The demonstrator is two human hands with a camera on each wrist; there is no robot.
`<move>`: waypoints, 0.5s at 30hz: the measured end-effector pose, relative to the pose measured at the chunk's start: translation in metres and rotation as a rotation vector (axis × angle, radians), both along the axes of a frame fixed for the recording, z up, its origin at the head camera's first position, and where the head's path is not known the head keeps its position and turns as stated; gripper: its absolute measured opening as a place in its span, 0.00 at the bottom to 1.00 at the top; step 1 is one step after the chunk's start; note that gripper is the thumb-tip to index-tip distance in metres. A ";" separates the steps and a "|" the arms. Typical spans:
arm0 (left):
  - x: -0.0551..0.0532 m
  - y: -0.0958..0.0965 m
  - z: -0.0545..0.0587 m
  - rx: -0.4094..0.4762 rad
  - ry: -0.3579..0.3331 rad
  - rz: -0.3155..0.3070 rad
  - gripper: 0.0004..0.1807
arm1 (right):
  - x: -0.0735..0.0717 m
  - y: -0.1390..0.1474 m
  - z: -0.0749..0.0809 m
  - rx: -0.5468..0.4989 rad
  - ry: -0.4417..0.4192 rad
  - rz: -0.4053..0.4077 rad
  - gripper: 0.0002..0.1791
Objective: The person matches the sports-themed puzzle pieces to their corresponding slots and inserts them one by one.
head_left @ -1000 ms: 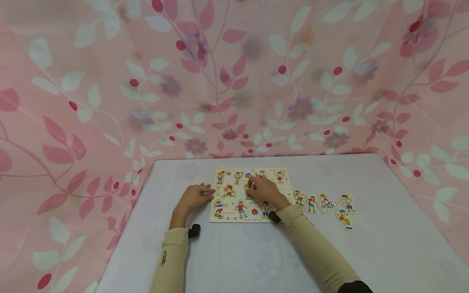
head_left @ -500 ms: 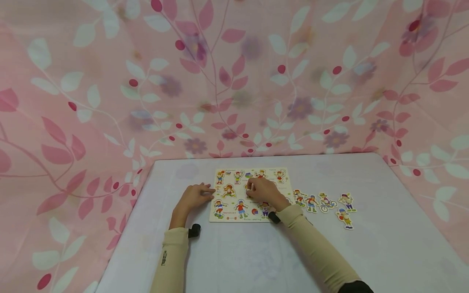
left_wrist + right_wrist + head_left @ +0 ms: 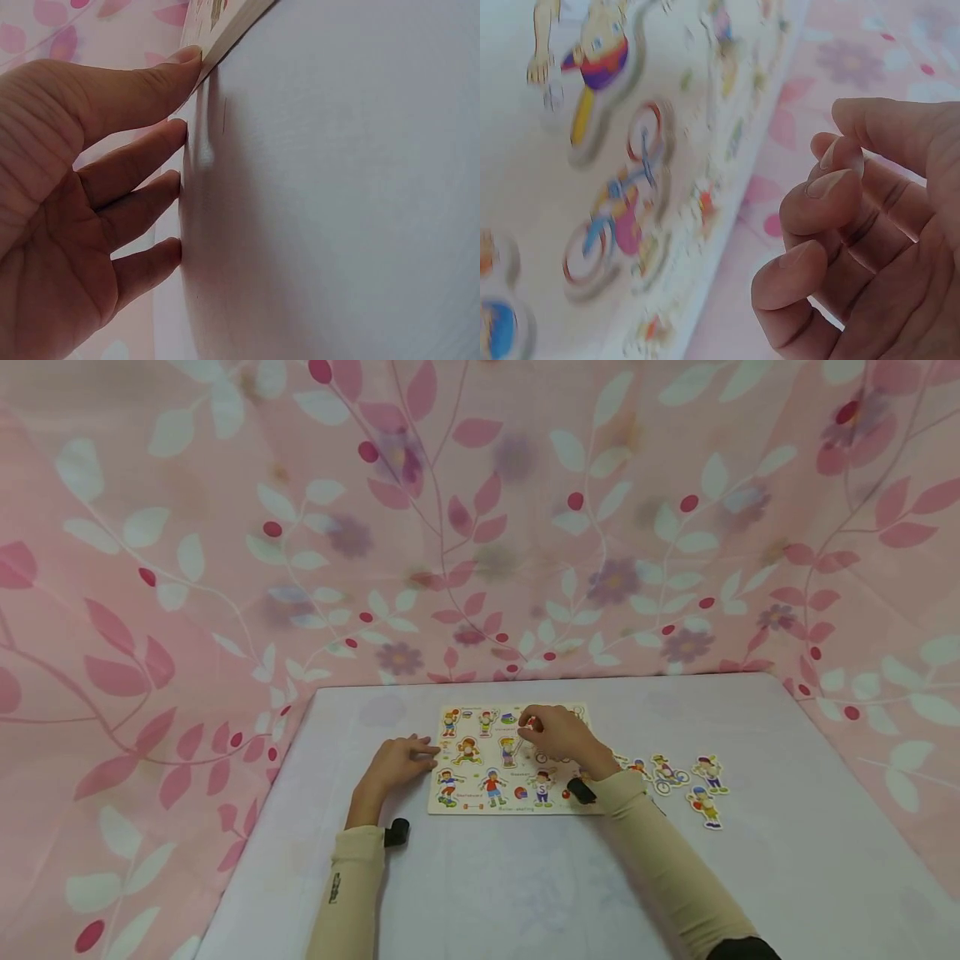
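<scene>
A cream puzzle board (image 3: pixel 441 811) with sports figures lies on the table. My left hand (image 3: pixel 396 763) rests at its left edge; in the left wrist view the thumb (image 3: pixel 154 91) touches the board's side and the spread fingertips meet the tablecloth. My right hand (image 3: pixel 561 735) hovers over the board's upper right part, fingers loosely bent. In the right wrist view nothing shows between its thumb and fingers (image 3: pixel 802 274). Just left of that hand, a figure piece in a purple cap (image 3: pixel 508 752) sits in the middle row. A bicycle picture (image 3: pixel 622 202) shows beside it.
Right of the board lie several loose figure pieces, among them a cyclist (image 3: pixel 667 774), one with a bat (image 3: pixel 710 774) and one with a ball (image 3: pixel 705 808). My right forearm partly covers others. A pink floral curtain (image 3: pixel 480 527) hangs behind the white table (image 3: pixel 495 893).
My right hand has let go of the purple-capped piece and moved up and to the right, uncovering it and the figure below. The left hand has stayed in place.
</scene>
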State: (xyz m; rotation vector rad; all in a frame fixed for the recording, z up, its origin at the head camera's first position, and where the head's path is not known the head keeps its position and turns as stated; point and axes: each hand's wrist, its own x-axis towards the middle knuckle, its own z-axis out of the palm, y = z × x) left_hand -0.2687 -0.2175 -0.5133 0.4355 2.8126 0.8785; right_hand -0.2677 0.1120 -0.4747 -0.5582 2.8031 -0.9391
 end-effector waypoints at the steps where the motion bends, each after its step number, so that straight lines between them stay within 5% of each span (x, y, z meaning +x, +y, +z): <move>1: 0.000 0.000 0.000 -0.002 -0.001 0.002 0.15 | 0.000 0.003 0.002 -0.003 0.010 -0.005 0.10; 15: 0.001 0.000 0.001 0.011 0.010 -0.011 0.15 | 0.023 0.017 0.020 -0.025 0.060 -0.005 0.09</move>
